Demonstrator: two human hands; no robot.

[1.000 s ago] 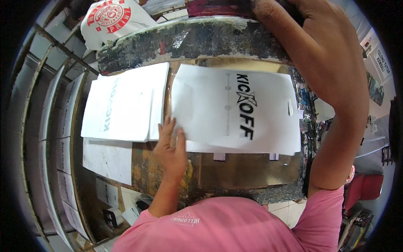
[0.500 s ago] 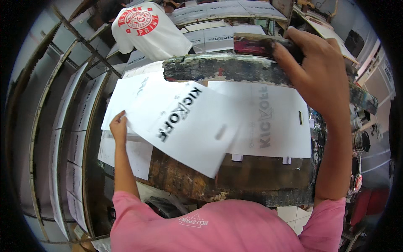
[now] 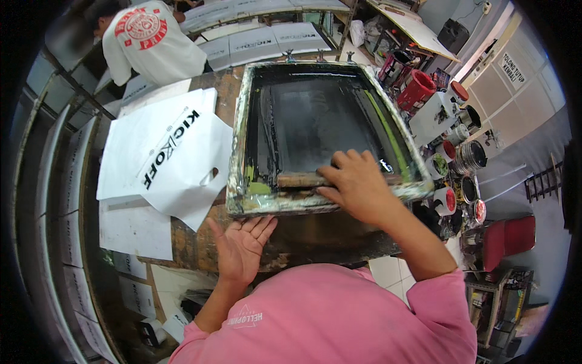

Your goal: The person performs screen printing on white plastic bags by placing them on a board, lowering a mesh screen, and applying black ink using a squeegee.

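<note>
A screen-printing frame (image 3: 239, 133) with a dark, ink-stained mesh lies lowered on the worktable. At its near end my right hand (image 3: 357, 185) grips a wooden-handled squeegee (image 3: 297, 180), which rests across the mesh. My left hand (image 3: 244, 246) is palm up with fingers spread, its fingertips at the frame's near edge; whether they touch it I cannot tell. To the left, a white bag (image 3: 191, 182) with black lettering and a cut-out handle lies crookedly on a stack of white bags (image 3: 115, 167), its handle end curling up. What lies under the screen is hidden.
Racks (image 3: 76, 164) of printed white bags stand at the left, and more bags (image 3: 260, 41) lie on shelves at the back. A person in a white shirt (image 3: 145, 45) bends there. Paint tubs (image 3: 417, 88) and cans crowd the right, near a red chair (image 3: 509, 236).
The screen frame has come down over the table. My right hand has moved nearer with the squeegee. The printed bag is now on the left stack, and my left hand has released it.
</note>
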